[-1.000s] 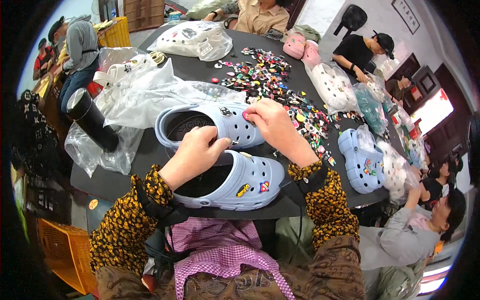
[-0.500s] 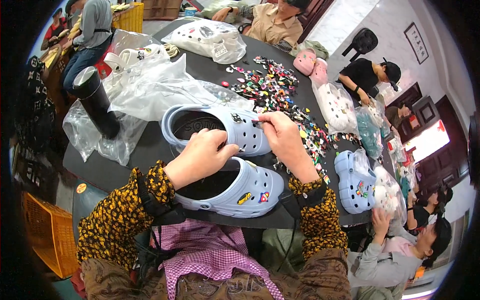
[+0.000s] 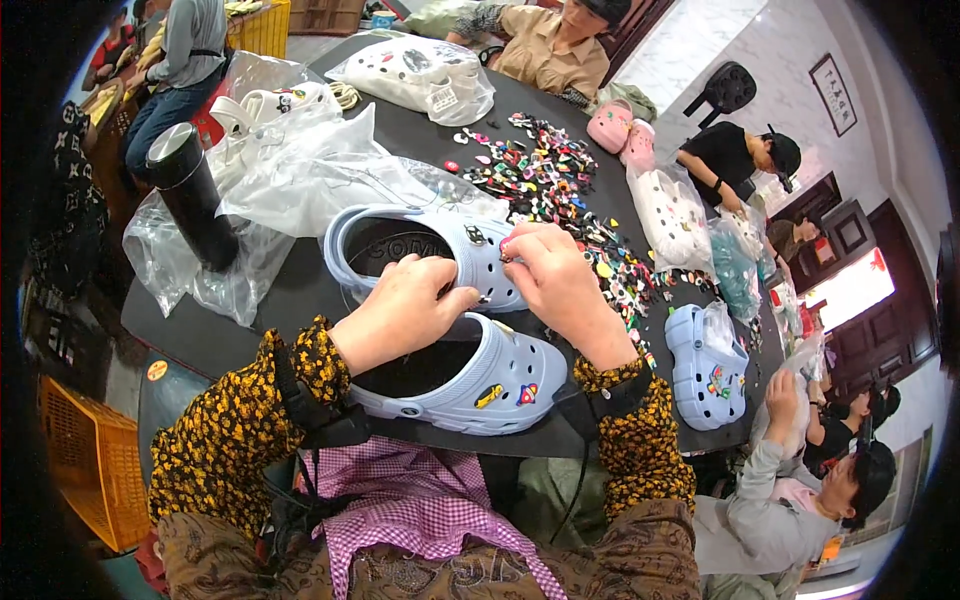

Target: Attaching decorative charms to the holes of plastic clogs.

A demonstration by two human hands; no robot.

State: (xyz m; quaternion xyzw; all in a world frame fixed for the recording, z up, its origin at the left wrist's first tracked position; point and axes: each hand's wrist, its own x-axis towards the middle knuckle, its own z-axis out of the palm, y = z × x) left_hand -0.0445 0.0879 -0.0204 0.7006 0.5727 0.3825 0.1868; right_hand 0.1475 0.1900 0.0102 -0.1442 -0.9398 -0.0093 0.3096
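Head view: the left hand grips the opening's edge on the upper blue clog – the right hand pinches a small pink charm at its toe – beside the lower blue clog on the black table

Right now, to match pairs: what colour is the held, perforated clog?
The clog is pale blue, head view.

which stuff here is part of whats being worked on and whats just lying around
In use, or likely so:
far light-blue clog, held by the left hand
pink charm, pinched in the right hand
near light-blue clog
loose charm heap, probably the supply

Apparently just lying about:
black flask
pink clogs
orange crate
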